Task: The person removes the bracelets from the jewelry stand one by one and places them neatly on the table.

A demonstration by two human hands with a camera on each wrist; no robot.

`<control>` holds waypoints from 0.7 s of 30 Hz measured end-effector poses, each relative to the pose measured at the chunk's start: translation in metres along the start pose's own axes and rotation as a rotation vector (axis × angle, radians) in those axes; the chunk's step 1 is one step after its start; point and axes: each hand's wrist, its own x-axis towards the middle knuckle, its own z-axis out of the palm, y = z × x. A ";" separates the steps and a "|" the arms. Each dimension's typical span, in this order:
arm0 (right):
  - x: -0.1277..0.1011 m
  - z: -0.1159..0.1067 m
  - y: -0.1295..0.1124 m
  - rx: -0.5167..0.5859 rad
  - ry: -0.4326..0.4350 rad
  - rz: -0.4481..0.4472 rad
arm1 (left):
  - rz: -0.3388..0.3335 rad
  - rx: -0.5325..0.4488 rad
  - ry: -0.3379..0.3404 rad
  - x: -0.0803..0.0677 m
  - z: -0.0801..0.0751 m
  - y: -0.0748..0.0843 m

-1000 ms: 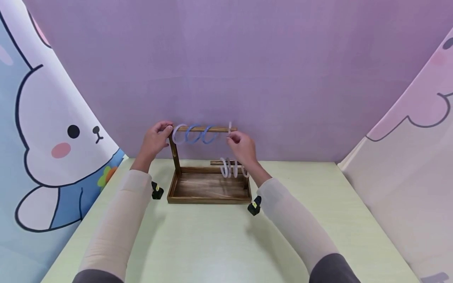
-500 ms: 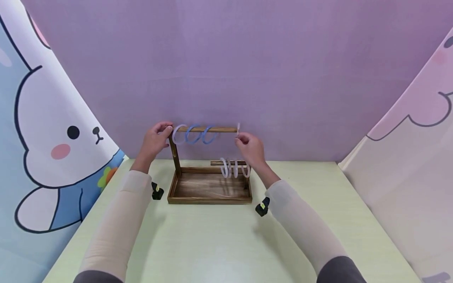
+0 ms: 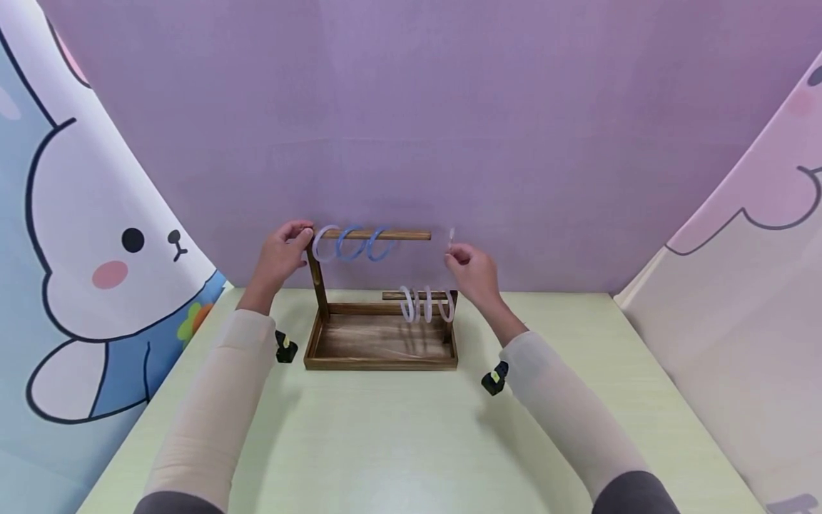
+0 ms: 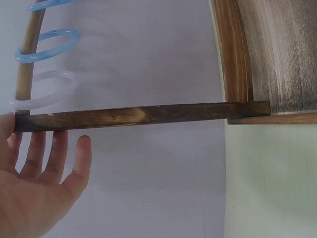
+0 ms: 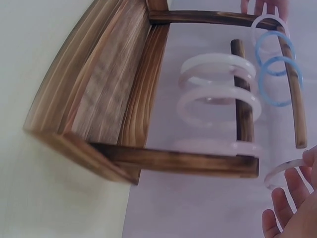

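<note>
A dark wooden bangle rack (image 3: 380,364) has a tray base, a tall post with a long upper bar (image 3: 407,235), and a shorter lower bar. My left hand (image 3: 282,253) grips the top corner of the tall post, thumb in front and fingers behind in the left wrist view (image 4: 42,183). A whitish bangle (image 3: 325,244) and two blue bangles (image 5: 281,81) hang on the upper bar. Off that bar's free end, my right hand (image 3: 473,275) pinches a pale translucent bangle (image 5: 277,174) with dark flecks. Several white and pinkish bangles (image 5: 218,101) hang on the lower bar.
The rack stands on a pale green table (image 3: 385,435), near a purple cloth backdrop (image 3: 411,128). Cartoon-printed cloths flank it at left and right. A small black device (image 3: 285,348) sits at the left wrist, another black device (image 3: 494,378) at the right wrist.
My right hand has drawn the pale bangle rightward along the upper bar and off its free end. My left hand has kept its place on the post; the other bangles still hang.
</note>
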 end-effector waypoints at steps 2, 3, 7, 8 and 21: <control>0.000 -0.002 0.005 -0.009 -0.001 0.000 | 0.001 -0.002 0.001 0.001 0.000 0.000; -0.001 -0.003 0.007 -0.011 -0.003 0.000 | 0.001 -0.002 0.000 0.001 0.000 0.000; -0.003 -0.009 0.013 -0.030 -0.014 -0.009 | -0.002 -0.008 -0.003 0.002 0.000 0.000; -0.004 -0.010 0.014 -0.037 -0.016 -0.012 | -0.003 -0.010 -0.004 0.001 0.000 0.000; -0.012 -0.026 0.037 -0.117 -0.036 -0.034 | -0.009 -0.011 -0.004 -0.001 -0.001 0.000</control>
